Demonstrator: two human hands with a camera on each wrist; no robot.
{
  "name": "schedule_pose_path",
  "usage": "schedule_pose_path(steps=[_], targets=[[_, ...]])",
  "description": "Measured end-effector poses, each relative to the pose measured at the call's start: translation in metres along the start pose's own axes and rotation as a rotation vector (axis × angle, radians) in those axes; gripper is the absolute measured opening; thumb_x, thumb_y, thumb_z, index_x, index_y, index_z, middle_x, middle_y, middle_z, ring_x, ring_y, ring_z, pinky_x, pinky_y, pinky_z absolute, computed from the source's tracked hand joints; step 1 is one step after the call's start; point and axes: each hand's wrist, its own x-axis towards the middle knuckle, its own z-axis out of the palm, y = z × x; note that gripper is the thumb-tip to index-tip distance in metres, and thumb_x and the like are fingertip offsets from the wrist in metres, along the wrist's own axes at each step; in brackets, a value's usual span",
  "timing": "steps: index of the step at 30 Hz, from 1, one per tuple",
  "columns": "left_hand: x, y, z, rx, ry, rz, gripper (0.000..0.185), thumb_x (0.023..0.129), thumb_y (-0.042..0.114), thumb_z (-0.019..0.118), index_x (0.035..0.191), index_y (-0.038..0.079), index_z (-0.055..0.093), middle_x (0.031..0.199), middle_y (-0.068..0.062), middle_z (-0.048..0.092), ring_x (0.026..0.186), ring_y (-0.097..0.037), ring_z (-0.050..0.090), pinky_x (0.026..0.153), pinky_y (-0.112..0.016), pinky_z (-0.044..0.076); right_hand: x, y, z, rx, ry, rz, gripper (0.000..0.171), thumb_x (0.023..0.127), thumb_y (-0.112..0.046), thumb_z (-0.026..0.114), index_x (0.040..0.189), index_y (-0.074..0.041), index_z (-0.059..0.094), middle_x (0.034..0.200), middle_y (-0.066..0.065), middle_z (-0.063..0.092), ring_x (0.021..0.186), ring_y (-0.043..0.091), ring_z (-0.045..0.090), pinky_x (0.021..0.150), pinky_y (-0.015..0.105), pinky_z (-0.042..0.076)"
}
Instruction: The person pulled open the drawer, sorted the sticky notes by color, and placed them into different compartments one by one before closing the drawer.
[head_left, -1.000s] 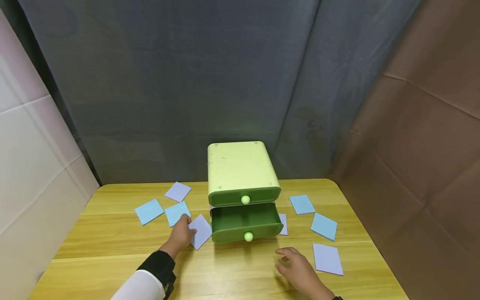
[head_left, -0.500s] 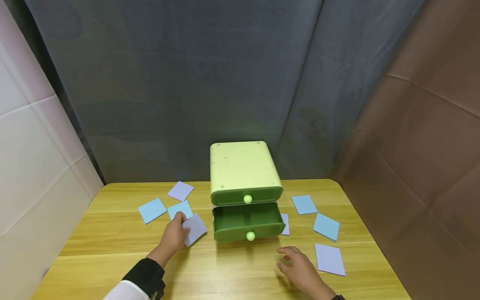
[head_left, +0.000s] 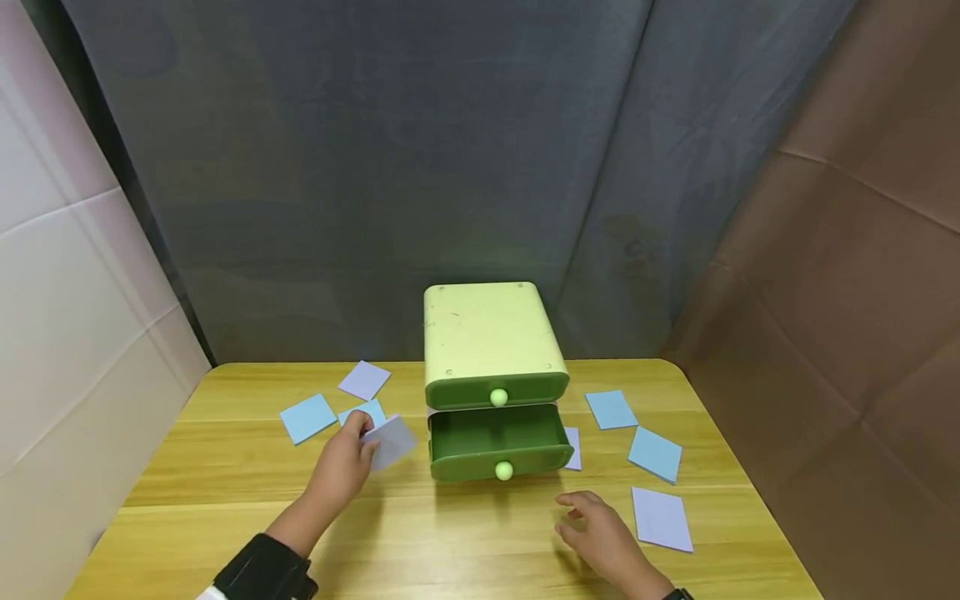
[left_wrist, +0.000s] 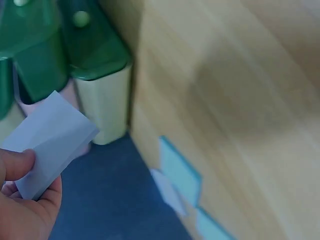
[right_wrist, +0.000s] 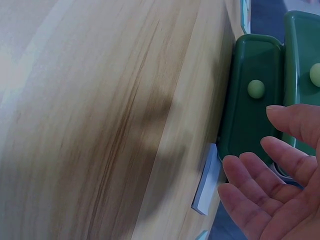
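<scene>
My left hand (head_left: 337, 471) pinches a lavender sticky note pad (head_left: 394, 442) between thumb and fingers, tilted above the table, left of the small drawer cabinet (head_left: 491, 333). The left wrist view shows the pad (left_wrist: 57, 132) as a thin stack, the thumb on its face. The cabinet has a pale green top and dark green fronts with round knobs. Its lower drawer (head_left: 501, 463) is pulled out and the visible inside is bare; the upper drawer (head_left: 465, 392) is closed. My right hand (head_left: 606, 540) hovers at the front right, fingers loosely bent, holding nothing.
Left of the cabinet lie a lavender pad (head_left: 364, 381) and two blue pads (head_left: 308, 418), one partly covered by my left hand. On the right are blue pads (head_left: 611, 410), a lavender pad (head_left: 663, 518) and another partly behind the drawer. A dark curtain (head_left: 375, 183) hangs behind the table.
My left hand has lifted the lavender pad off the table, drawing it slightly left and then up, and the pad has tilted. The right hand stays nearly still; the head view has shifted slightly.
</scene>
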Motion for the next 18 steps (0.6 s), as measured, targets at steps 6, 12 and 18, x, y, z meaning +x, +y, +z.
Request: schedule_pose_path(steps=[6, 12, 18], targets=[[-0.003, 0.026, -0.007, 0.035, 0.01, 0.11, 0.018, 0.091, -0.002, 0.062, 0.093, 0.005, 0.046, 0.09, -0.017, 0.062, 0.083, -0.029, 0.062, 0.062, -0.038, 0.052, 0.0, 0.002, 0.001, 0.0, 0.003, 0.005, 0.037, 0.085, -0.012, 0.073, 0.119, -0.003, 0.063, 0.12, 0.011, 0.06, 0.099, 0.028, 0.06, 0.072, 0.036, 0.054], [-0.002, 0.047, -0.009, 0.078, 0.031, 0.23, 0.017, 0.09, -0.002, 0.063, 0.09, 0.006, 0.048, 0.084, -0.007, 0.056, 0.079, -0.021, 0.054, 0.062, -0.035, 0.048, 0.0, 0.002, 0.0, -0.001, 0.01, 0.014, 0.037, 0.085, -0.013, 0.073, 0.119, -0.003, 0.064, 0.119, 0.01, 0.06, 0.099, 0.027, 0.061, 0.072, 0.036, 0.055], [0.0, 0.061, -0.005, 0.007, -0.001, 0.239, 0.017, 0.09, -0.003, 0.062, 0.09, 0.006, 0.048, 0.086, -0.009, 0.057, 0.082, -0.023, 0.057, 0.063, -0.033, 0.049, 0.0, 0.003, -0.002, -0.011, 0.019, 0.025, 0.036, 0.085, -0.013, 0.074, 0.118, -0.003, 0.064, 0.119, 0.01, 0.06, 0.097, 0.026, 0.061, 0.071, 0.036, 0.055]])
